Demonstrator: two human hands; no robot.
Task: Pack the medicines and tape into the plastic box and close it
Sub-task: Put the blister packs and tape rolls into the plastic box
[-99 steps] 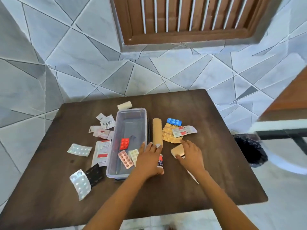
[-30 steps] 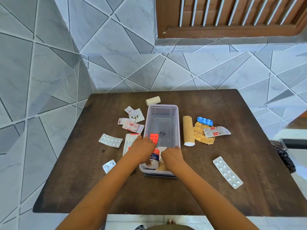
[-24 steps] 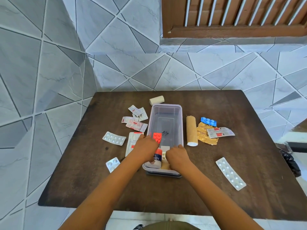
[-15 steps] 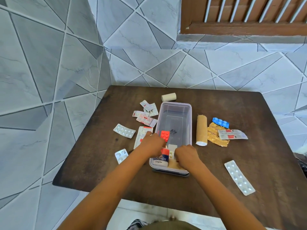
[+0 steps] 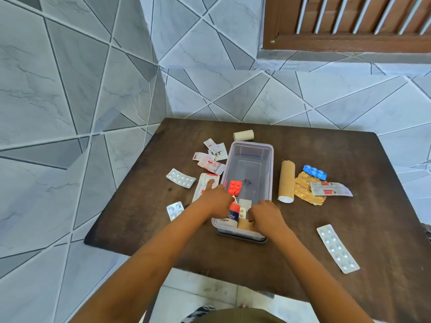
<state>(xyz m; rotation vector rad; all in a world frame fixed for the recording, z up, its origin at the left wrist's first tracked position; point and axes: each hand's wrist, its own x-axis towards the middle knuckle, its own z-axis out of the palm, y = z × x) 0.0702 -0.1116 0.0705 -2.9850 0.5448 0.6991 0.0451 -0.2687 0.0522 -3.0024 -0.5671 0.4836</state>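
The clear plastic box (image 5: 253, 143) stands open mid-table on a dark lid (image 5: 242, 238). Inside lie a red blister pack (image 5: 234, 187), a white adhesive tube (image 5: 232, 214) and a tan tape roll (image 5: 244, 225) at the near end. My left hand (image 5: 215, 201) grips the tube at the box's left rim. My right hand (image 5: 264, 213) is curled on the tan roll. Outside lie a brown roll (image 5: 286, 183), a beige tape roll (image 5: 243, 135), a blue blister (image 5: 314, 172), a gold foil pack (image 5: 304, 191) and silver blisters (image 5: 338, 248).
Left of the box lie several strips (image 5: 211, 157), a silver blister (image 5: 180, 178), a small blister (image 5: 175, 209) and a red-printed sachet (image 5: 205, 185). A white-and-red strip (image 5: 330, 188) rests on the gold pack. Tiled walls close the table's far and left sides.
Both hands brought the tube and tan roll from the table into the box's near end and stay there. My view has swung left, so the table sits further right.
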